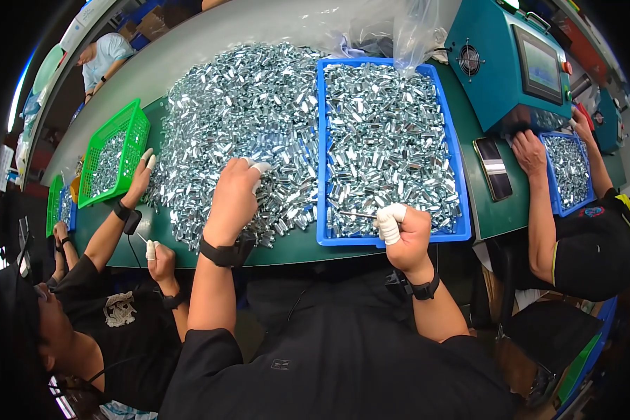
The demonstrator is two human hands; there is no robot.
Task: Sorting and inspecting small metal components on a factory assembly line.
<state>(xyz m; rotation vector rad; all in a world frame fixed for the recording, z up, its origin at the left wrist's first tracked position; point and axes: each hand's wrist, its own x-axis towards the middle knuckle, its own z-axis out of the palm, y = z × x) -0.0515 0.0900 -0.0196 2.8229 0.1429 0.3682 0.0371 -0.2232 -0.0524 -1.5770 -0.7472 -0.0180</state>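
My left hand [234, 196] reaches over a big heap of small shiny metal pieces [238, 105] on the table. Its fingers, with white covers on some tips, are bent and closed down at the heap. Whatever sits between them is hidden. My right hand [404, 234], thumb and finger wrapped in white, is closed around a thin metal rod [357, 214]. The rod points left over the near edge of a blue tray [462, 210] full of the same pieces. Both of my wrists wear black bands.
At left, a co-worker's hand [141, 178] is beside a green basket [129, 150] of pieces; the other holds a thin rod. At right stands a teal machine [486, 84] with a screen, near a phone [493, 168] and another person's hands [530, 152] at a smaller blue tray [554, 207].
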